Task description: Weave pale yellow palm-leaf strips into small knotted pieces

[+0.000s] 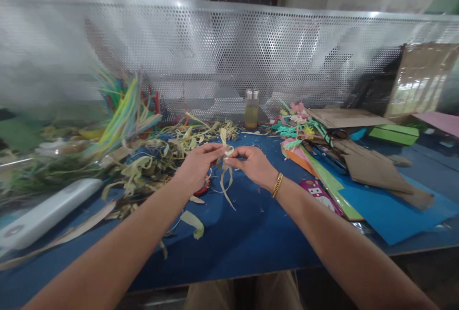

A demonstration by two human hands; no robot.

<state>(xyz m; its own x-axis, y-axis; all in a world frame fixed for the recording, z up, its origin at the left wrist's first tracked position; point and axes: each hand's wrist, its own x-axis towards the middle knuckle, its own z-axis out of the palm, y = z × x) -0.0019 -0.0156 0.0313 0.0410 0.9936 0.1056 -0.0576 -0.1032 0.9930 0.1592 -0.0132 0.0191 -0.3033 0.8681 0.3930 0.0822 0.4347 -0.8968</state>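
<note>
Between my two hands is a pale, dried leaf strip [225, 183], looped at the top with thin tails hanging down over the blue table [229, 248]. My left hand [199, 164] pinches it from the left, thumb against fingers. From the right, my right hand [253, 164] pinches the same strip, its fingertips almost meeting the left ones. A gold bracelet [277, 185] circles my right wrist. Partly hidden behind my left hand lies something red and round [204, 187]. Below the hands rests a loose curled leaf piece [193, 223].
Heaped leaf strips [138, 171] cover the left side, beside a long white device [50, 214] and colourful strips [122, 114]. A bottle [251, 109] stands by the perforated metal screen [229, 52]. To the right lie blue paper [387, 219], cardboard [376, 169] and paper flowers [296, 121].
</note>
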